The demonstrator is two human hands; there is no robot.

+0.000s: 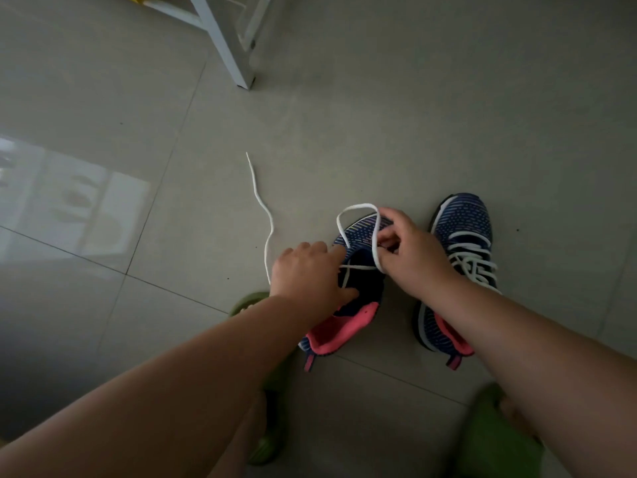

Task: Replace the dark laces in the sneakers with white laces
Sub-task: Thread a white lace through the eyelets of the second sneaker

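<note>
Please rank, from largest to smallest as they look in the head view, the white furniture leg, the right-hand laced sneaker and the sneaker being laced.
1. The laced sneaker and the sneaker being laced: alike, both partly hidden by arms, so unranked.
2. The white furniture leg: smaller here, though farther away and cut off by the frame.

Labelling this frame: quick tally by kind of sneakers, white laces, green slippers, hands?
Sneakers: 2, one being laced, one already laced
White laces: 2, loose one in the sneaker being laced, finished one in the other
Green slippers: 2, left, right
Hands: 2, left hand, right hand
Total: 8
</note>
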